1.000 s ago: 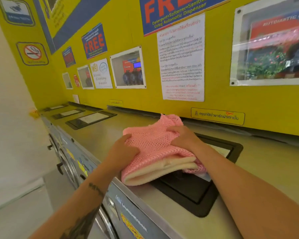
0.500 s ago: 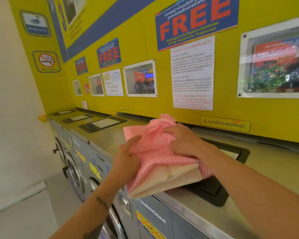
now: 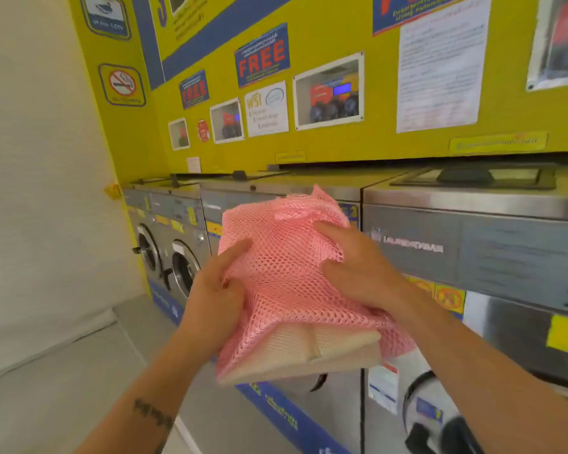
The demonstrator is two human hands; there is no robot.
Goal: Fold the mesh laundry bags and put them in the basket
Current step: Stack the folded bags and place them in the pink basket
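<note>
A folded bundle of mesh laundry bags [image 3: 286, 276], pink mesh on the outside with a cream mesh layer showing at its lower edge, hangs in the air in front of the washing machines. My left hand [image 3: 217, 290] grips its left side, thumb on top. My right hand [image 3: 358, 267] presses flat on the upper right of the bundle, fingers spread over the pink mesh. No basket is in view.
A row of steel front-loading washers [image 3: 473, 257] runs along the yellow wall [image 3: 341, 152], their tops [image 3: 309, 185] at about chest height. Round doors [image 3: 184, 270] and handles stick out at the left. Grey floor [image 3: 63, 388] and a white wall [image 3: 30, 158] lie to the left.
The bundle was resting on the washer top; both hands have lifted it off and brought it out in front of the machines, and the view has dropped lower.
</note>
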